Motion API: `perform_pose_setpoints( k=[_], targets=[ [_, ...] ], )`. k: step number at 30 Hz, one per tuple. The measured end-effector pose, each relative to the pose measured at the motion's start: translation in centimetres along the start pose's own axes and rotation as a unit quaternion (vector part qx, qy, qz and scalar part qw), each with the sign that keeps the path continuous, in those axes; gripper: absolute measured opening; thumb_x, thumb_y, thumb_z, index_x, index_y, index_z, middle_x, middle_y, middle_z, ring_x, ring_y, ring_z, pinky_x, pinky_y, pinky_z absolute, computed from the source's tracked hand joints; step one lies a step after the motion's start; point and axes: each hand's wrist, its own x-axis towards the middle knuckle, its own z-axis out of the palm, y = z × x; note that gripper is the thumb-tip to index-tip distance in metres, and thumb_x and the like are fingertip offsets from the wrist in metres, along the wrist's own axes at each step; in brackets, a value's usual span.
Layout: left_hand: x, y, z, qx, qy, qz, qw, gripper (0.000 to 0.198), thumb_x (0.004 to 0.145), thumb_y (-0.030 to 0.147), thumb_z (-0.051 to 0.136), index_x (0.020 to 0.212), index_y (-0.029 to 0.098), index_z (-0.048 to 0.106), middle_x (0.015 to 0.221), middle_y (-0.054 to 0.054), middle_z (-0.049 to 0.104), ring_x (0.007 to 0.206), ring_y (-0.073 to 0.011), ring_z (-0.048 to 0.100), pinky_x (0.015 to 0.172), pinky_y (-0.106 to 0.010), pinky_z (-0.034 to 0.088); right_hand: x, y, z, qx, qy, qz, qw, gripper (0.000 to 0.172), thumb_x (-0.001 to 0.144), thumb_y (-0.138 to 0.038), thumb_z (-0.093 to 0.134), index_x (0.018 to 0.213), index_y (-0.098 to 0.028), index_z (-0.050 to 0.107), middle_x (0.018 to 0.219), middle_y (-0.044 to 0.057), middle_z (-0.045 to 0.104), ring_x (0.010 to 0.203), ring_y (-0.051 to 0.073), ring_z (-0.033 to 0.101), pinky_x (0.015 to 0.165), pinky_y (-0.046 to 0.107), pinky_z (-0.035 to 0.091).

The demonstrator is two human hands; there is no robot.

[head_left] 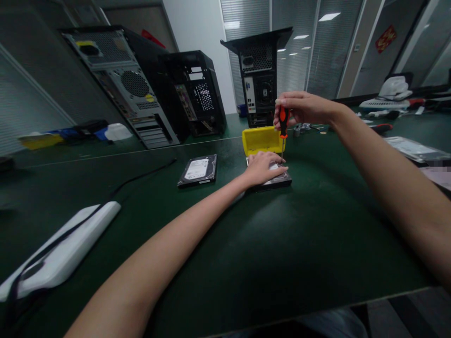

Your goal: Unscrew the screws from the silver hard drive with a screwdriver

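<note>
My left hand (262,169) lies spread on top of a hard drive (282,179), its fingers apart and covering most of the label. Above the drive's far right corner, my right hand (298,107) grips a red and black screwdriver (283,122). The screwdriver stands nearly upright, its shaft pointing down at the drive's corner; whether the tip sits in a screw is too small to tell. Just behind the drive is a yellow plastic box (262,139). A second hard drive (197,170) with a white label lies to the left.
Computer cases stand at the back: a large one (141,84), an opened one (197,94) and another (260,84). A white device (77,239) with a black cable lies at left on the green table (246,263). At right are another drive (416,148) and small parts (305,126).
</note>
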Motion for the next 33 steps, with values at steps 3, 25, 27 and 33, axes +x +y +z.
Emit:
perform_pose_setpoints(
  k=[3, 25, 27, 33],
  targets=[
    [-0.1, 0.2, -0.1, 0.000, -0.006, -0.006, 1.000, 0.041, 0.089, 0.054, 0.045, 0.116, 0.029, 0.062, 0.125, -0.001, 0.059, 0.113, -0.0275, 0.047, 0.088, -0.040, 0.031, 0.1, -0.2, 0.2, -0.008, 0.005, -0.014, 1.000, 0.021, 0.083, -0.036, 0.064, 0.088, -0.018, 0.055, 0.088, 0.005, 0.071, 0.087, 0.016, 0.068, 0.068, 0.021, 0.053],
    [0.1, 0.0, 0.1, 0.007, 0.001, -0.001, 1.000, 0.040, 0.089, 0.054, 0.045, 0.115, 0.029, 0.063, 0.125, -0.001, 0.060, 0.113, -0.0272, 0.048, 0.087, -0.040, 0.031, 1.1, 0.5, 0.3, -0.080, 0.061, 0.003, 0.995, 0.033, 0.091, -0.047, 0.043, 0.083, -0.019, 0.059, 0.074, 0.003, 0.067, 0.069, 0.015, 0.066, 0.059, 0.023, 0.052],
    [0.1, 0.0, 0.1, 0.006, 0.000, -0.001, 1.000, 0.040, 0.089, 0.054, 0.044, 0.115, 0.029, 0.062, 0.125, -0.001, 0.059, 0.113, -0.0272, 0.048, 0.088, -0.040, 0.031, 1.0, 0.4, 0.1, -0.074, 0.054, 0.002, 0.996, 0.030, 0.090, -0.043, 0.046, 0.085, -0.018, 0.060, 0.076, 0.004, 0.068, 0.070, 0.015, 0.066, 0.058, 0.024, 0.052],
    [0.0, -0.1, 0.1, 0.005, 0.001, 0.002, 1.000, 0.041, 0.089, 0.054, 0.044, 0.115, 0.028, 0.062, 0.125, -0.002, 0.059, 0.113, -0.0278, 0.048, 0.088, -0.041, 0.031, 0.6, 0.4, 0.0, -0.094, 0.060, -0.009, 0.994, 0.026, 0.085, -0.045, 0.057, 0.088, -0.020, 0.063, 0.082, 0.005, 0.070, 0.073, 0.015, 0.066, 0.059, 0.024, 0.053]
  ],
)
